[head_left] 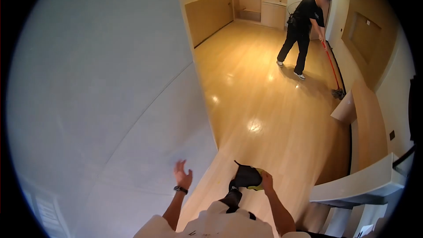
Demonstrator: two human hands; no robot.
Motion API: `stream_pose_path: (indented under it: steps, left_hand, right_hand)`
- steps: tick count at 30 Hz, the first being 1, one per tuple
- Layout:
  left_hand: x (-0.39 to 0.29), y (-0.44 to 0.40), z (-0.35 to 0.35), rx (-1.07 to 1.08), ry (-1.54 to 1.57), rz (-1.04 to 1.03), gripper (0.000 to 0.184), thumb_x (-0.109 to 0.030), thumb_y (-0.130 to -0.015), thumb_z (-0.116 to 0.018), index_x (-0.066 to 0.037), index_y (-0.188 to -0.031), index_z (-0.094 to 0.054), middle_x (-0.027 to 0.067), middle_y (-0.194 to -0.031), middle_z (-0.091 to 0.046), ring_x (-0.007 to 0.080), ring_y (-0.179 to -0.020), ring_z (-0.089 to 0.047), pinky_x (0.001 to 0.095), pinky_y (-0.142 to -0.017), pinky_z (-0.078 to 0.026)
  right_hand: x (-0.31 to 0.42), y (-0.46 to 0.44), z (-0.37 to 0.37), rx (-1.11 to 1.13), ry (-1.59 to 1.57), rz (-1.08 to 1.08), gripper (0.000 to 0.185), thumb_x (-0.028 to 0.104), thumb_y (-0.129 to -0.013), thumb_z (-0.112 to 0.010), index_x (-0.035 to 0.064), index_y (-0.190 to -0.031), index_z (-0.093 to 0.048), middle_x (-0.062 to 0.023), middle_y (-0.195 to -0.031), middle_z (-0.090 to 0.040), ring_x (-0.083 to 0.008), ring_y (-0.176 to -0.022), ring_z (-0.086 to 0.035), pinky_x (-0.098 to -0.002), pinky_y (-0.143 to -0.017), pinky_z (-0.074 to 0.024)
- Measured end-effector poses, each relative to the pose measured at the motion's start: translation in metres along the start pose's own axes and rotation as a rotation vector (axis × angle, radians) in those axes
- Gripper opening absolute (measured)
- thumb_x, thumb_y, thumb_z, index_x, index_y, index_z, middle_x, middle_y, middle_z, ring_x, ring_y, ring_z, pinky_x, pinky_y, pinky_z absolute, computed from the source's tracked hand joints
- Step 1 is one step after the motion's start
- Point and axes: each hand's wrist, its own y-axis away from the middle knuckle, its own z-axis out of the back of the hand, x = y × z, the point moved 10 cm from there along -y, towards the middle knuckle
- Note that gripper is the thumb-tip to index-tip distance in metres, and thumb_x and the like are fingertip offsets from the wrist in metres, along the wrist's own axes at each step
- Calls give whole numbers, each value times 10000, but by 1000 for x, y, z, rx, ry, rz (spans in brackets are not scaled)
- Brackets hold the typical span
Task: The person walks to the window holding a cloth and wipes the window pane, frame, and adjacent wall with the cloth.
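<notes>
My left hand [182, 174] is raised in front of the large pale grey wall panel [101, 83], its fingers apart and nothing in it. A dark watch [180, 189] circles the wrist below. On the right, my right hand [266, 181] is closed on the edge of a black cloth-like item [247, 176] with yellow-green parts. That item hangs over the wooden floor, in front of my lower body, and a thin dark strip sticks out at its upper left.
A person in black [304, 22] stands farther back, holding a red-handled mop [331, 64] beside the right wall. A curved wooden counter [370, 123] and a white ledge [361, 185] stand at the right. Glossy wooden floor [251, 83] stretches ahead.
</notes>
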Motion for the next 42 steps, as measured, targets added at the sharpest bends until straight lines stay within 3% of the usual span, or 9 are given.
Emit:
stream_pose_path:
  steps: [9, 17, 19, 22, 23, 25, 28, 37, 42]
  left_hand:
    - [-262, -251, -204, 444, 461, -309, 249, -135, -880, -616, -48, -1108, -669, 143, -928, -727, 277, -896, -704, 375, -801, -537]
    - [-84, -371, -400, 483, 165, 167, 300, -269, -862, -557, -93, -1066, -688, 185, -962, -706, 353, -929, -670, 442, -819, -530]
    - [-21, -332, -427, 680, 120, 452, 306, -326, -878, -513, -85, -897, -700, 185, -926, -708, 359, -902, -669, 483, -769, -520]
    - [45, -251, -459, 1160, -418, -13, 256, -301, -848, -564, -113, -932, -716, 163, -920, -712, 302, -913, -678, 473, -809, -516]
    - [55, -221, -468, 1246, -199, 370, 276, -276, -844, -521, -154, -943, -748, 121, -1005, -724, 334, -870, -690, 456, -802, -536]
    - [73, -185, -435, 992, -19, 915, 304, -325, -849, -570, -117, -1000, -732, 132, -1001, -725, 288, -936, -678, 424, -816, -521]
    - [49, -231, -446, 912, 65, 1045, 307, -305, -850, -551, -105, -998, -731, 130, -1003, -727, 282, -899, -684, 418, -800, -530]
    - [115, -600, -551, 911, 187, 789, 324, -239, -856, -502, -64, -1018, -721, 122, -998, -729, 226, -818, -690, 390, -774, -544]
    - [118, -879, -570, 536, 116, 582, 393, -280, -908, -423, 15, -976, -674, 246, -1040, -674, 445, -955, -639, 503, -867, -501]
  right_hand:
    - [-8, -159, 147, -384, -609, -399, 217, 311, -938, -574, 134, -833, -643, 11, -693, -559, -172, -651, -620, -393, -518, -543]
    - [-43, -442, 159, -374, -497, -356, 255, 246, -908, -542, 48, -964, -693, -47, -835, -651, -198, -725, -632, -359, -653, -540]
    - [-31, -520, 148, -394, -401, -374, 276, 220, -901, -533, 19, -1001, -691, -67, -878, -658, -197, -730, -616, -336, -672, -525]
    - [62, -626, 56, -178, -404, -494, 234, 245, -941, -528, 67, -921, -678, -7, -830, -603, -165, -691, -566, -347, -631, -498]
    - [90, -663, 27, -105, -360, -424, 242, 246, -946, -524, 59, -925, -674, -8, -816, -592, -157, -696, -552, -337, -631, -483]
    - [139, -735, -29, 45, -160, -266, 265, 253, -953, -520, 35, -937, -669, -14, -804, -587, -146, -716, -536, -319, -652, -461]
    - [201, -821, -118, 208, 37, -117, 297, 261, -959, -518, 2, -946, -663, -29, -815, -600, -144, -746, -537, -312, -700, -454]
    - [261, -1005, -235, 246, 340, 30, 395, 282, -954, -501, -80, -944, -659, -229, -851, -676, -306, -791, -641, -441, -750, -477]
    - [188, -1069, -158, 0, 781, -80, 479, 357, -881, -496, -81, -928, -684, -276, -878, -686, -409, -830, -668, -493, -777, -503]
